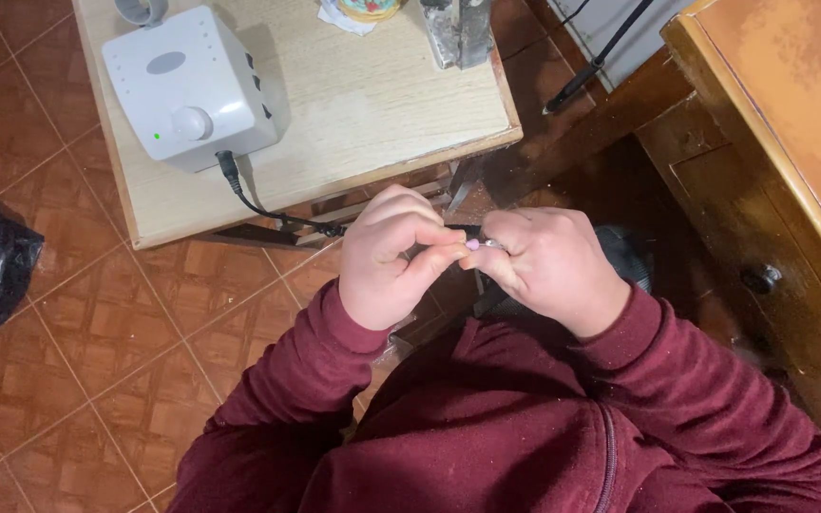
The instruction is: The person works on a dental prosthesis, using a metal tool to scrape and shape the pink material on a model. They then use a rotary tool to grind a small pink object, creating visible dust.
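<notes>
below the small table, left hand and right hand fingers pinching pink bit, white control box nearby

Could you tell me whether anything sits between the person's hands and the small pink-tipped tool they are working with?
Nothing visible does. The left hand and right hand meet directly at the pink tip, fingers pinching around it. The black cable runs from the white control box behind the left hand.
</notes>
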